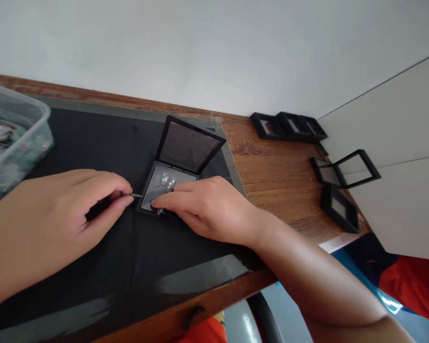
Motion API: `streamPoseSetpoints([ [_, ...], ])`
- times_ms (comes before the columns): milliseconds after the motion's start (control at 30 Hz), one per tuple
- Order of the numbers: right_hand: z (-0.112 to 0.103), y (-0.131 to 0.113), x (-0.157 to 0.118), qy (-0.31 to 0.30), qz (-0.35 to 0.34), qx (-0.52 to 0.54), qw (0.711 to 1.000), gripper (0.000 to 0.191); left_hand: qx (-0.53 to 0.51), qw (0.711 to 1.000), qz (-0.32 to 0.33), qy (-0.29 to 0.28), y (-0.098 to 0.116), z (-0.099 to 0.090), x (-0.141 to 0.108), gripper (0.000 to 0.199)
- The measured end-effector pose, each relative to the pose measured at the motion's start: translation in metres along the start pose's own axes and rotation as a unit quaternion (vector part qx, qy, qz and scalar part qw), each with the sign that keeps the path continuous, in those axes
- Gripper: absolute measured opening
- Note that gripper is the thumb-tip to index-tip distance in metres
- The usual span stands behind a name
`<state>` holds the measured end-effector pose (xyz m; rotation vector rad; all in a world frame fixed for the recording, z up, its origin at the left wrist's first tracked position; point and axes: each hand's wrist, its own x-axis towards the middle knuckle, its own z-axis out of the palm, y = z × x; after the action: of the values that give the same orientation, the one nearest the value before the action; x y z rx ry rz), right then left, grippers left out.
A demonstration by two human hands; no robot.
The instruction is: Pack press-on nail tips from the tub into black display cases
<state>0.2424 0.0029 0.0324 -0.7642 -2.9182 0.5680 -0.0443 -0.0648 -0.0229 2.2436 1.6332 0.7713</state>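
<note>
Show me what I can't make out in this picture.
All in the head view:
Thin item: mostly hidden by the left fingers.
Case: near right corner covered by the right fingers.
Tub: cut off by the left edge; contents too blurred to name.

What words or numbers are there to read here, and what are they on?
None that I can read.
Open black box: no writing to be seen on the parts that show.
Clear tub: the things inside are too blurred to tell if they have print.
Black cases on the right: no readable words.
</note>
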Motion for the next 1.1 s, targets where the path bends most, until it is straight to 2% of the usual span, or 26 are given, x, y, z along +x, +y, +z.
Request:
streamPoseSetpoints([
  [100, -0.001, -0.001, 0.000, 0.000, 0.010, -0.002, 1.000, 0.028, 0.052, 0.997, 0.065, 0.004, -0.001, 0.001, 0.003, 0.019],
  [300, -0.001, -0.007, 0.002, -0.008, 0.055, -0.013, 0.998, 0.023, 0.051, 0.994, 0.091, 0.020, -0.002, 0.002, 0.007, 0.023],
  [500, -0.004, -0.006, 0.000, -0.010, 0.055, -0.070, 0.996, 0.027, 0.042, 0.993, 0.108, 0.037, 0.001, 0.004, 0.006, 0.022],
  [667, -0.003, -0.001, -0.004, 0.066, 0.030, -0.064, 0.995, 0.030, 0.027, 0.988, 0.140, 0.051, 0.007, 0.003, 0.009, 0.018],
  [933, 0.001, -0.001, 0.001, 0.234, -0.018, 0.055, 0.970, 0.013, -0.002, 0.974, 0.199, 0.105, 0.008, 0.001, 0.015, 0.014],
  [1100, 0.009, -0.005, 0.004, 0.257, -0.102, 0.077, 0.958, 0.018, -0.042, 0.965, 0.228, 0.119, 0.016, -0.001, 0.013, 0.014],
])
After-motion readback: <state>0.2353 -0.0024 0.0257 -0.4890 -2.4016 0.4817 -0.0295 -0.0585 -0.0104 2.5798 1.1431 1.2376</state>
